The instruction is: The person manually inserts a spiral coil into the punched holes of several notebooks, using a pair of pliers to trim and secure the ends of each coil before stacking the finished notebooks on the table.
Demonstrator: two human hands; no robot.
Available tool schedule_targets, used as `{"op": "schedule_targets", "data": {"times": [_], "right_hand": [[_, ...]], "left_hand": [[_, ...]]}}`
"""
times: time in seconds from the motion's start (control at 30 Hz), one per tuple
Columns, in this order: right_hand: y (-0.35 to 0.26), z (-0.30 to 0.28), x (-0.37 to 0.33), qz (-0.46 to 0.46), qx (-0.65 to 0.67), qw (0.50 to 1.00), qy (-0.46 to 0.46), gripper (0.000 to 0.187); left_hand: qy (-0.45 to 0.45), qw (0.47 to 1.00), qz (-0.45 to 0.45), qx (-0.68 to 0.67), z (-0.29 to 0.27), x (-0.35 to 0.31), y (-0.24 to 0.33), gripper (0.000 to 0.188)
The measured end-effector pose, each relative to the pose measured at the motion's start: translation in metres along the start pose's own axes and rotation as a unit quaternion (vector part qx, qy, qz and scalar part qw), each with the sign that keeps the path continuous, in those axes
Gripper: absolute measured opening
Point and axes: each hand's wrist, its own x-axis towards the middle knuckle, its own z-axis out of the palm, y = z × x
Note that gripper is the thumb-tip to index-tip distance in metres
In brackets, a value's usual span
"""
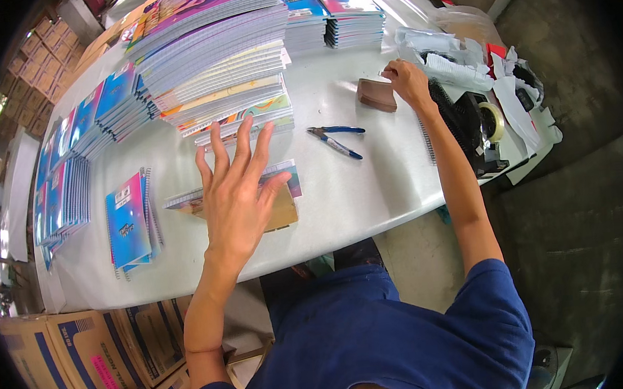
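My left hand [233, 189] is spread with its fingers apart, above a spiral notebook [291, 178] with a brown cardboard back [282, 212]. The hand hides most of that notebook, and I cannot tell whether it touches it. Farther right, my right hand [410, 85] has its fingers pinched together just beyond a brown block [377, 94]; whatever is between the fingertips is too small to make out. Between the two hands lie pliers [337, 141] with blue handles, partly spread. Just past my left fingertips rises a tall stack of notebooks [215, 57].
Blue and pink notebooks lie in a small pile [129, 222] near the left front and in taller stacks [66, 193] behind it. More notebook stacks [354, 29] stand at the back. A tape roll [493, 122] and crumpled white wrapping [454, 69] crowd the right edge. Cardboard boxes [99, 361] sit below.
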Motion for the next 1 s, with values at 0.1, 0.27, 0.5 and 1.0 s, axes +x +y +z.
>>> {"op": "schedule_targets", "data": {"times": [0.1,0.27,0.5,1.0], "right_hand": [[0.030,0.012,0.011,0.002,-0.010,1.000,0.016,0.019],[0.025,0.005,0.022,0.008,-0.012,1.000,0.026,0.019],[0.026,-0.005,0.030,-0.135,-0.034,0.986,0.094,0.012],[0.022,0.004,-0.025,0.076,-0.039,0.984,-0.157,0.063]], "left_hand": [[-0.021,1.000,-0.020,0.013,0.001,0.000,0.001,0.071],[-0.050,0.997,-0.034,0.046,0.002,-0.006,-0.002,0.075],[-0.063,0.996,-0.032,0.055,0.007,-0.004,-0.003,0.070],[-0.079,0.995,-0.017,0.064,0.008,-0.010,-0.009,0.059]]}}
